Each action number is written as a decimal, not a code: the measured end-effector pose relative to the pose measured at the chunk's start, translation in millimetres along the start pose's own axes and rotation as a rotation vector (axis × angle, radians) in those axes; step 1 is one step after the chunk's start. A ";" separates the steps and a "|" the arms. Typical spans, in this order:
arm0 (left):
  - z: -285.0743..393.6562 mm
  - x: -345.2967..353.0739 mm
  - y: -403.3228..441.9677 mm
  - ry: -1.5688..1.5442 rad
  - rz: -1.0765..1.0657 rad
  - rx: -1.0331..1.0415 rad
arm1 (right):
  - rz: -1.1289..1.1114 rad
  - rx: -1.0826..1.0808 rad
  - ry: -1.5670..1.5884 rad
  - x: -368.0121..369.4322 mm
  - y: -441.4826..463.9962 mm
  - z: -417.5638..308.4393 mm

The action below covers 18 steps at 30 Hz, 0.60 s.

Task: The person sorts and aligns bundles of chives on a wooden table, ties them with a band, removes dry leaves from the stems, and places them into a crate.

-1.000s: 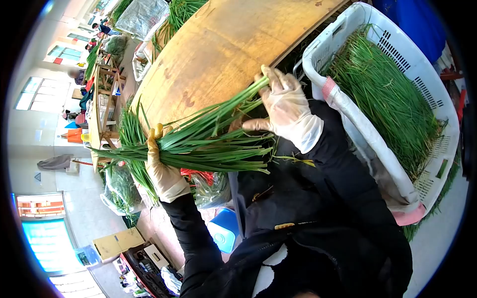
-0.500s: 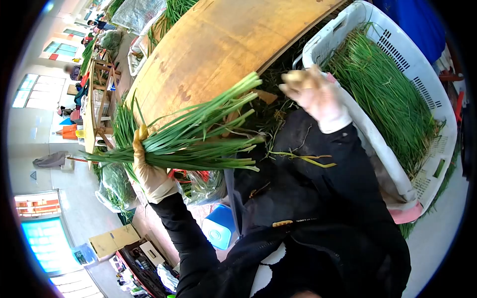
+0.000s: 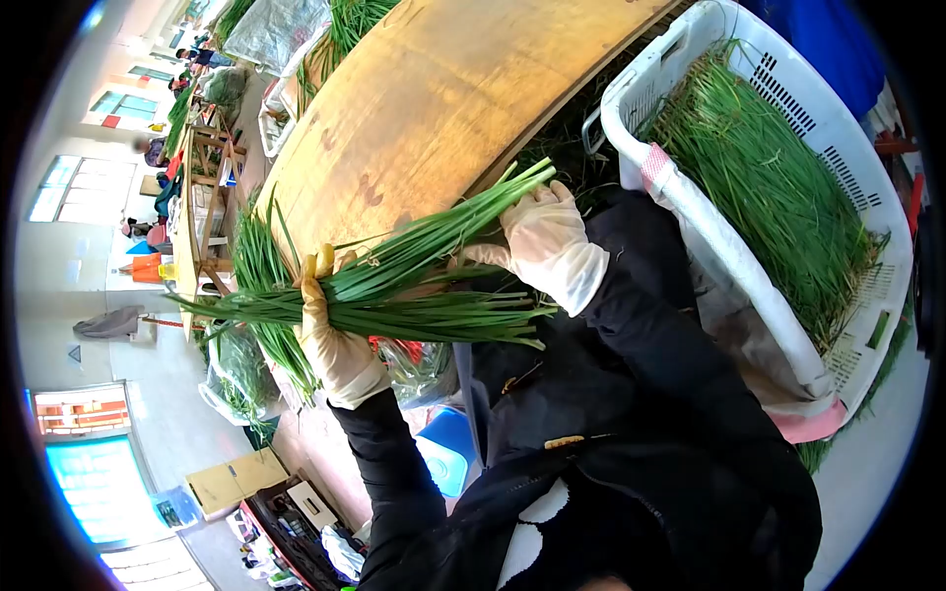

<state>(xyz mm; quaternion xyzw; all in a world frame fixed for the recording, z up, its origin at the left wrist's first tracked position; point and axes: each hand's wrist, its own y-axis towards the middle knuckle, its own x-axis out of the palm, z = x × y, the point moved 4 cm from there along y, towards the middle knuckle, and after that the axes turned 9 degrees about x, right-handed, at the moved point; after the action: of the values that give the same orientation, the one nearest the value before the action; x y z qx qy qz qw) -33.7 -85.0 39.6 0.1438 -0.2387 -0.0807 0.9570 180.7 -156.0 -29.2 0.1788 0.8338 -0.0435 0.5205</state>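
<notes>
A loose bunch of garlic chives (image 3: 424, 241) lies across the grip of my left hand (image 3: 338, 340), which is closed around it in a pale glove with yellowed fingertips. The pale stalk ends fan out to the right in an upper and a lower part. My right hand (image 3: 554, 246), also gloved, is at the upper part near those ends. Its fingers curl against the stalks and its thumb reaches along underneath; the palm side is hidden. More chives (image 3: 258, 251) hang over the table edge behind my left hand.
A wooden table (image 3: 424, 108) curves across the top. To the right stands a white plastic basket (image 3: 734, 271) heaped with chives (image 3: 769, 197). Below are a plastic bag (image 3: 419, 372) and a blue stool (image 3: 445, 453). Several people work in the far background.
My right hand has moved left and down from beside the basket to the stalk ends. My left hand and the bunch have shifted slightly right.
</notes>
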 end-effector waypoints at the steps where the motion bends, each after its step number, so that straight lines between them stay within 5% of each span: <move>1: 0.9 1.1 -1.4 0.010 -0.014 0.021 | 0.000 0.004 0.001 3.7 0.2 -1.8; 5: -0.4 2.4 -3.5 0.065 0.019 0.054 | 0.199 -0.002 -0.085 12.6 -4.6 -5.2; 7: 0.9 7.2 -3.6 0.023 -0.041 0.053 | -0.260 0.111 0.626 34.3 -0.2 4.9; 8: 2.4 9.5 -4.2 0.023 -0.040 0.056 | -0.244 0.041 1.176 34.3 4.4 0.1; 9: 3.8 12.6 -5.9 -0.042 -0.033 0.046 | -0.455 0.201 1.493 40.6 -0.4 7.5; 12: -8.2 -1.8 -7.9 -0.047 -0.043 -0.002 | -0.476 0.228 1.506 44.9 -8.7 -7.4; 15: -16.6 -1.0 -8.9 0.011 -0.112 -0.020 | -0.750 -0.083 1.508 37.6 -33.6 -32.9; 18: -11.7 -7.7 -1.5 -0.028 -0.100 0.060 | -1.399 -0.294 1.586 14.4 -82.2 -35.6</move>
<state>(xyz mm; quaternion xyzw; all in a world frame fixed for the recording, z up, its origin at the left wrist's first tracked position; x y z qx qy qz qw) -35.0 -81.9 25.9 0.1829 -0.2472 -0.1231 0.9436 116.5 -219.7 -35.2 -0.4267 0.8487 -0.1027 -0.2950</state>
